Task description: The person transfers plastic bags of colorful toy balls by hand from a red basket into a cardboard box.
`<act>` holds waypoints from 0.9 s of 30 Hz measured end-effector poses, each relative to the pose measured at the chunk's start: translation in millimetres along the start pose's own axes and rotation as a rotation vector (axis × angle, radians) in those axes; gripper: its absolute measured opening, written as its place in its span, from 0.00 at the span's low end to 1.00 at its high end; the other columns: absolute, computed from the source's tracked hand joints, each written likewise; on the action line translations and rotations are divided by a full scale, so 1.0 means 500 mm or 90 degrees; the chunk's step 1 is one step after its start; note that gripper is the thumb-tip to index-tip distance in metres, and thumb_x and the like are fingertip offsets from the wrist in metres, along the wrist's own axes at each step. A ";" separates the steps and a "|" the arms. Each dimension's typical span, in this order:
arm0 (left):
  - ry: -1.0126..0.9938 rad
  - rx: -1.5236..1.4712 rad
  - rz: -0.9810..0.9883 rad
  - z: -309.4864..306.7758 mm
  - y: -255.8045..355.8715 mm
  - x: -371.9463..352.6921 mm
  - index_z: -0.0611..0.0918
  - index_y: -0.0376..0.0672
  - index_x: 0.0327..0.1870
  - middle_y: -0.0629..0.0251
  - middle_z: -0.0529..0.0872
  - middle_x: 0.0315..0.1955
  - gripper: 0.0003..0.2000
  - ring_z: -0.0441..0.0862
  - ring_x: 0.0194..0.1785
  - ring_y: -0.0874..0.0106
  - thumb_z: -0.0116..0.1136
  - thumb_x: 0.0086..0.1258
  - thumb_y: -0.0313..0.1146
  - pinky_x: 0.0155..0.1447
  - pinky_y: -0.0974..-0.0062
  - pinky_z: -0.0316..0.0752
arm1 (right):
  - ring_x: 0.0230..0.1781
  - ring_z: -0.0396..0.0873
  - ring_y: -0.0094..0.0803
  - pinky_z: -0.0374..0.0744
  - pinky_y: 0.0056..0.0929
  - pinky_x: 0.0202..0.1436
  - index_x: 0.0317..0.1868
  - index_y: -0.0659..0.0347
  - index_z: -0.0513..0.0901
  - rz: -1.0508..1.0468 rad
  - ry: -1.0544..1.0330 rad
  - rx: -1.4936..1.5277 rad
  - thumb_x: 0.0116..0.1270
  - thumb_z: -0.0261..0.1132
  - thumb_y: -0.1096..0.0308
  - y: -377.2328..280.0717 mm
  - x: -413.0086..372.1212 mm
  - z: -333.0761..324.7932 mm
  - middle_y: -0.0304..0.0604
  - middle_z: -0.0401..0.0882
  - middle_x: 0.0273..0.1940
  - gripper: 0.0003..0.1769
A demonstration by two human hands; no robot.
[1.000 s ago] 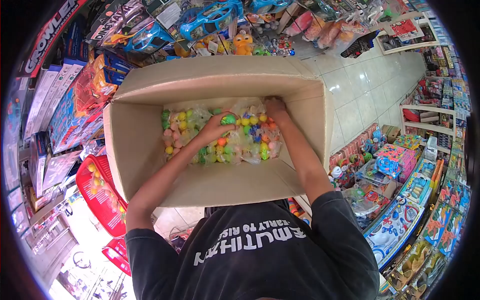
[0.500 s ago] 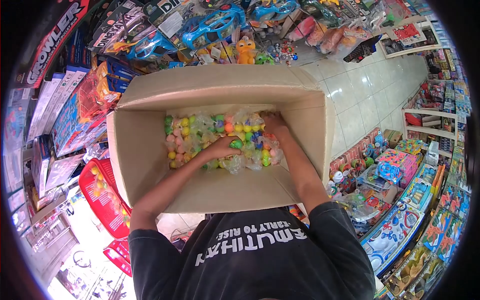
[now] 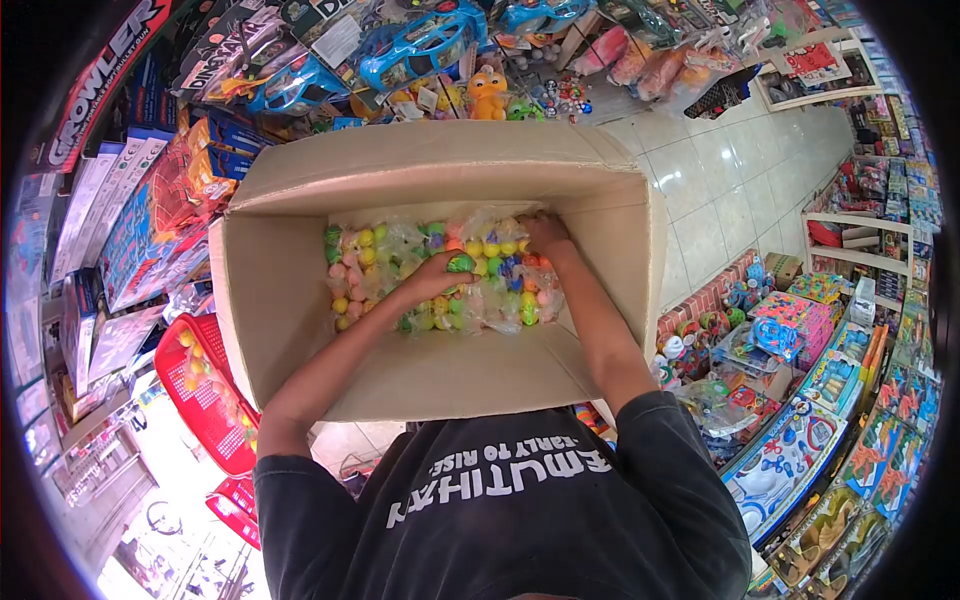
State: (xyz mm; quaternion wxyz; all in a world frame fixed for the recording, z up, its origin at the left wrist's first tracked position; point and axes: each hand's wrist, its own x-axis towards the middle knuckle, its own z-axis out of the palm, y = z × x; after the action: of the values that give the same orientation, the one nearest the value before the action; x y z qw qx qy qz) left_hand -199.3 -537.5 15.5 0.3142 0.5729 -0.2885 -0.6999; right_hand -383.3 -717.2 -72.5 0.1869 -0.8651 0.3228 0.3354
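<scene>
Inside a deep open cardboard box [image 3: 275, 315] lie rows of small colourful balls [image 3: 365, 255] in clear plastic bags. My left hand [image 3: 432, 278] is closed around a green ball [image 3: 461, 264] over the middle of the rows, its thumb and fingers on either side. At the far right corner of the box, my right hand [image 3: 545, 236] reaches down beside the bagged balls. Its fingertips are in shadow and partly hidden against the box wall. Crinkled clear plastic [image 3: 490, 305] lies just below my left hand.
A red plastic basket [image 3: 185, 400] with bagged yellow and pink balls stands left of the box. Toy boxes [image 3: 165, 225] crowd the left side. Packaged toys [image 3: 420, 55] line the far side, and toy packs [image 3: 790, 440] fill the right. Tiled floor [image 3: 710, 190] shows at upper right.
My left hand has moved slightly away from my body and to the left with the green ball. My right hand has shifted slightly toward the far wall in the same corner.
</scene>
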 end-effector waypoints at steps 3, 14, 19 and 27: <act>-0.002 -0.027 -0.014 0.002 0.006 -0.001 0.74 0.36 0.43 0.67 0.77 0.30 0.17 0.75 0.25 0.78 0.62 0.57 0.36 0.29 0.81 0.72 | 0.64 0.61 0.42 0.55 0.45 0.68 0.67 0.43 0.58 0.008 0.047 -0.027 0.50 0.67 0.61 -0.002 -0.013 0.014 0.48 0.63 0.62 0.43; 0.038 0.037 0.030 0.000 -0.011 0.006 0.74 0.38 0.42 0.68 0.76 0.27 0.16 0.74 0.24 0.80 0.62 0.58 0.37 0.26 0.83 0.70 | 0.68 0.51 0.44 0.52 0.45 0.69 0.68 0.36 0.54 0.044 -0.027 0.087 0.46 0.66 0.49 -0.041 -0.024 -0.016 0.45 0.54 0.67 0.47; 0.005 0.039 0.002 0.004 0.009 0.004 0.75 0.36 0.47 0.62 0.77 0.41 0.22 0.72 0.47 0.72 0.62 0.56 0.42 0.52 0.74 0.66 | 0.67 0.53 0.43 0.53 0.46 0.68 0.67 0.32 0.55 0.008 0.025 0.070 0.47 0.66 0.50 -0.019 -0.014 0.010 0.42 0.57 0.65 0.45; 0.127 -0.199 0.066 0.028 0.063 0.035 0.72 0.39 0.46 0.62 0.75 0.39 0.15 0.74 0.42 0.73 0.54 0.60 0.34 0.40 0.77 0.73 | 0.62 0.61 0.44 0.58 0.44 0.65 0.65 0.41 0.62 -0.031 0.090 0.150 0.52 0.63 0.51 -0.005 -0.016 -0.001 0.46 0.64 0.61 0.37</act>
State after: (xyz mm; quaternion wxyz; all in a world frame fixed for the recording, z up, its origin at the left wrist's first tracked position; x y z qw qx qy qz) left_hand -211.9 -570.6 31.0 0.4625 0.5681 -0.1728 -0.6584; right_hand -385.9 -712.2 -66.2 0.2718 -0.8662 0.3512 0.2289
